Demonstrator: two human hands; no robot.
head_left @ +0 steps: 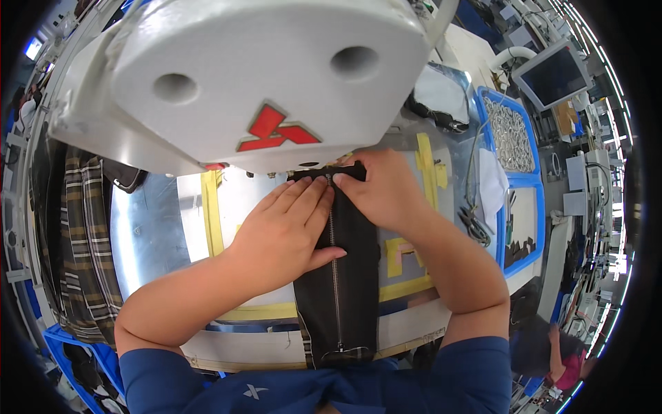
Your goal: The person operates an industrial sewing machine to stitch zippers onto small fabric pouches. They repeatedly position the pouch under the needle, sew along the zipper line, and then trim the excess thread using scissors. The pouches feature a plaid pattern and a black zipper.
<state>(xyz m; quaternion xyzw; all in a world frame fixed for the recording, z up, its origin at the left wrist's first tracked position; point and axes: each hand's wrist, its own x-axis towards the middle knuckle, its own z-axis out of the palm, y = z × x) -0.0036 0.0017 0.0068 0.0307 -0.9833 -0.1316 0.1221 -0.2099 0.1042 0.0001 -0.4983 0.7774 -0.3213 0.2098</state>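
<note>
A black fabric piece [355, 276] with a long metal zipper [334, 283] lies lengthwise on the taped worktable, its top edge under the white sewing machine head [269, 76]. My left hand [283, 234] lies on the fabric with fingers stretched out, fingertips by the top of the zipper and thumb across the zipper further down. At the fabric's top right corner, my right hand [383, 193] pinches the dark material, thumb close to the zipper. What is directly under the machine head is mostly hidden.
Plaid garments [89, 248] hang at left. At right are blue trays [538, 214] with metal pieces, scissors [474, 224], a white cloth [489, 179] and a monitor [552, 72]. A blue crate [76, 359] is at lower left. Another person [569, 362] is at lower right.
</note>
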